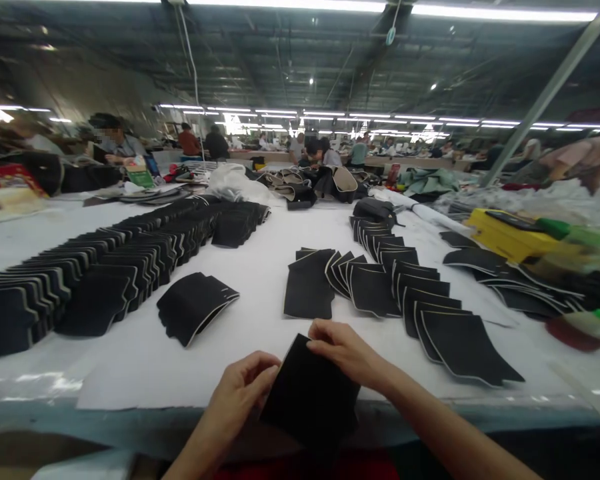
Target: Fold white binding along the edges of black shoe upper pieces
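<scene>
A black fabric panel (313, 397) is held up at the table's front edge, tilted towards me. My left hand (250, 383) pinches its left side between thumb and fingers. At the panel's top edge, my right hand (340, 347) is closed on it with the thumb in front. Whether it is one layer or several I cannot tell. Just beyond, a small stack of black panels (309, 287) lies flat beside a fanned row of similar pieces (375, 290). To the left of my hands lies a separate small pile of panels (195, 303).
Long overlapping rows of black panels (95, 293) cover the table's left side. On the right are more black pieces (460, 347), a yellow box (510, 233) and clear plastic wrapping (540, 200). Dark bags (330, 183) are heaped at the back. Several people work farther off.
</scene>
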Tool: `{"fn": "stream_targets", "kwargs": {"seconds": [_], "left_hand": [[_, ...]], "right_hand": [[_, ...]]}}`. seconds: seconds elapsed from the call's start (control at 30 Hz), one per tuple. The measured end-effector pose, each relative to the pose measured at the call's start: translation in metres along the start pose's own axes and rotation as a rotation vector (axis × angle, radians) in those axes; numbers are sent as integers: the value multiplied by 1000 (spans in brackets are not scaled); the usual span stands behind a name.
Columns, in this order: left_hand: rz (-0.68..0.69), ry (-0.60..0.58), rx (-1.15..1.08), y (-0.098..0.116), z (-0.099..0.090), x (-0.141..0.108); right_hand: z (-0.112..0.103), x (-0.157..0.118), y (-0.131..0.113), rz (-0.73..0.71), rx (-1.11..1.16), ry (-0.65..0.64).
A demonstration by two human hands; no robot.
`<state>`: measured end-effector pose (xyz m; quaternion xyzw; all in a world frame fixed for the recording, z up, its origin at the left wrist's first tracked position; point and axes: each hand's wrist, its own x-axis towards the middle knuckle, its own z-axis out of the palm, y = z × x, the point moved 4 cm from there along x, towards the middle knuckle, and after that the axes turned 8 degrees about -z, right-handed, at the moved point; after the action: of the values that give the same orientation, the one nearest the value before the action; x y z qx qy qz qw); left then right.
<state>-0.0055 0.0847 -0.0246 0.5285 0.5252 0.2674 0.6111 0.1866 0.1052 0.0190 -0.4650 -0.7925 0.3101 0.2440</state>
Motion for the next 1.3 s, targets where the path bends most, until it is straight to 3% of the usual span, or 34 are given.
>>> {"fn": "stream_targets", "kwargs": {"seconds": [0.2, 0.37, 0.7, 0.87, 1.1, 1.3], "left_hand": [[-251, -355, -36, -3, 18, -20], [-266, -445, 48, -3, 31, -31], [-332, -550, 17, 4, 37, -22], [-282, -533, 107, 1, 36, -19], [-293, -499, 35, -2, 47, -16], [-301, -490, -12, -2, 51, -17]], "right_hand": [[53, -81, 9, 209, 732, 198], [68, -117, 5, 297, 669, 346], [68, -127, 9, 255, 674, 377], [64, -127, 5, 204, 516, 338], [39, -115, -28, -187, -89, 260], [37, -102, -40, -280, -268, 182]]}}
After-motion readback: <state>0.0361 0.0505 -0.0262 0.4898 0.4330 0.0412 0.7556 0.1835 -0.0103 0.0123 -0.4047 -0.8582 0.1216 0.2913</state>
